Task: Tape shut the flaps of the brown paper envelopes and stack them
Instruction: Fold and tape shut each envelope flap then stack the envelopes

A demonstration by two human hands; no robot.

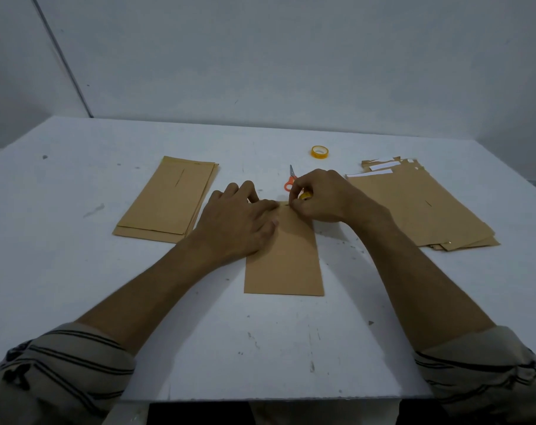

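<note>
One brown paper envelope [286, 262] lies lengthwise in the middle of the white table. My left hand [239, 220] presses flat on its upper left part, fingers reaching the far end where the flap is. My right hand [320, 196] curls over that same far end, gripping a small yellow tape roll [305, 196] that shows between its fingers, its fingertips down at the flap edge. A stack of brown envelopes [168, 200] lies to the left. A larger, looser pile of envelopes [420, 207] with white strips at its far end lies to the right.
Orange-handled scissors [290, 181] lie just beyond my hands, partly hidden by the right one. A second yellow tape roll [319, 152] sits farther back. The table's near edge [260, 397] runs just ahead of my striped sleeves. A grey wall stands behind the table.
</note>
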